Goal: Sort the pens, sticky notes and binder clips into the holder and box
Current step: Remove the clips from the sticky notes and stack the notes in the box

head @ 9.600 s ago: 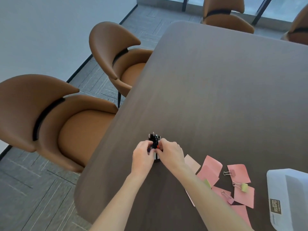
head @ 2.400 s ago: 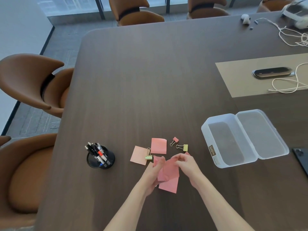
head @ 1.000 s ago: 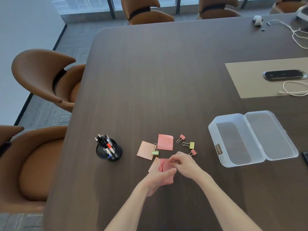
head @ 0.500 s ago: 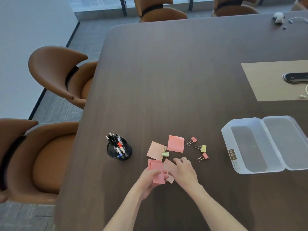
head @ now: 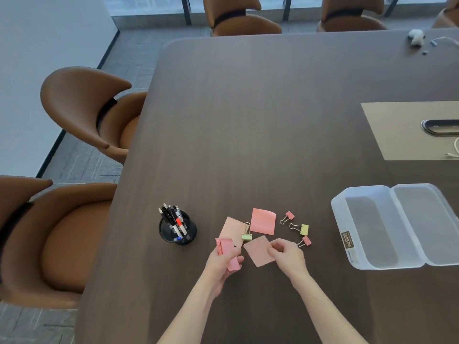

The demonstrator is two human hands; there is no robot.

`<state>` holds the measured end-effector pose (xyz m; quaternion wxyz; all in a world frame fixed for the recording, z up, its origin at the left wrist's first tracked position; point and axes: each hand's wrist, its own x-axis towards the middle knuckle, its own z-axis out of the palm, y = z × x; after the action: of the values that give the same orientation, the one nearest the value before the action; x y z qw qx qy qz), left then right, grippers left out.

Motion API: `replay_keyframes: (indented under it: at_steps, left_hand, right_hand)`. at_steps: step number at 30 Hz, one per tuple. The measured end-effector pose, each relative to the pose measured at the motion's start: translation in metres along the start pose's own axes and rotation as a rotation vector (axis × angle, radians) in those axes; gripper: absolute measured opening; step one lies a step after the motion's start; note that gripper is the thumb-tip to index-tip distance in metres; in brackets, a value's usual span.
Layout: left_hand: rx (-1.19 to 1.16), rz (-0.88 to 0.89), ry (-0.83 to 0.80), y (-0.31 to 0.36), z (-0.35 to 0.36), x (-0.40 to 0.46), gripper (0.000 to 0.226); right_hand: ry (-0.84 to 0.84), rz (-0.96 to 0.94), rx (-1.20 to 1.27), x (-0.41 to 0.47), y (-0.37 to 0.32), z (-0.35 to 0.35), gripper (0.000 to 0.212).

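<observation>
Writing showed only on a small dark label [head: 347, 239] on the near left wall of the clear plastic box [head: 372, 265], and it was too small to read. The box stood open at the right of the dark table [head: 248, 120], its lid [head: 427, 224] folded out to the right, and nothing could be seen inside.

The left hand [head: 222, 265] had its fingers closed around a small stack of pink sticky notes [head: 227, 252], held just above the table. The right hand [head: 286, 256] pinched the right edge of one pale pink note [head: 258, 250] between thumb and fingers; whether this note still touched the table could not be told.

Two more notes lay just beyond the hands: a pale one [head: 233, 229] and a brighter pink one [head: 262, 221]. A green binder clip [head: 246, 235] rested on the pale note's right edge. To the right lay three more clips, near each other but apart: a pink one [head: 288, 216], a yellow-green one [head: 301, 229], and another pink one [head: 306, 241] close to the right hand.

The black round holder [head: 177, 230] stood left of the notes, with the pens [head: 173, 218] upright in it.

Brown chairs [head: 92, 110] stood along the left and far sides. On the far right lay a tan mat [head: 397, 130] with a dark oval object [head: 440, 126], a white cable [head: 454, 150], and a small white item [head: 415, 37].
</observation>
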<state>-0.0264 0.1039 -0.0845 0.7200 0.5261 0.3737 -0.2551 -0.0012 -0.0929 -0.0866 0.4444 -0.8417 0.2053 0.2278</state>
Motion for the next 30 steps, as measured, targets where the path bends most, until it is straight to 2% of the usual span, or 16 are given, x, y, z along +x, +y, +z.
replay_keyframes:
  at_steps: [2, 4, 6, 9, 12, 16, 19, 21, 24, 27, 30]
  left_hand:
    - [0.084, 0.023, -0.043, 0.002, 0.007, 0.002, 0.053]
    - [0.101, 0.032, -0.106, 0.005, 0.015, 0.001, 0.054]
    - [0.052, 0.014, -0.169, 0.008, 0.022, 0.001, 0.052]
    - [-0.031, -0.016, -0.233, 0.013, 0.028, 0.003, 0.045]
    - [-0.036, -0.026, -0.217, 0.014, 0.027, 0.008, 0.054]
    - [-0.037, -0.042, -0.191, 0.016, 0.024, 0.017, 0.044]
    - [-0.04, -0.043, -0.185, 0.023, 0.022, 0.021, 0.046]
    - [-0.033, -0.042, -0.177, 0.026, 0.02, 0.024, 0.048]
    - [-0.045, -0.049, -0.167, 0.027, 0.018, 0.029, 0.049]
    - [-0.078, -0.062, -0.177, 0.031, 0.016, 0.031, 0.047]
    - [-0.087, -0.071, -0.174, 0.035, 0.013, 0.034, 0.039]
  right_hand:
    - [-0.051, 0.117, 0.297, 0.0, -0.003, -0.015, 0.008]
    - [-0.128, 0.199, 0.474, 0.0, -0.005, -0.019, 0.018]
    - [-0.184, 0.21, 0.488, 0.0, -0.008, -0.016, 0.024]
    - [-0.243, 0.162, 0.445, -0.003, -0.013, -0.003, 0.018]
    - [-0.177, 0.035, 0.218, -0.005, -0.021, 0.008, 0.012]
    - [-0.022, -0.116, -0.087, 0.013, -0.025, 0.012, 0.008]
    - [0.154, -0.309, -0.454, 0.043, -0.023, 0.014, 0.03]
    - [0.137, -0.405, -0.713, 0.063, -0.025, 0.014, 0.051]
    - [0.08, -0.425, -0.919, 0.084, -0.036, 0.014, 0.073]
    - [0.069, -0.424, -1.036, 0.095, -0.041, 0.014, 0.067]
    - [0.079, -0.41, -1.04, 0.099, -0.044, 0.014, 0.043]
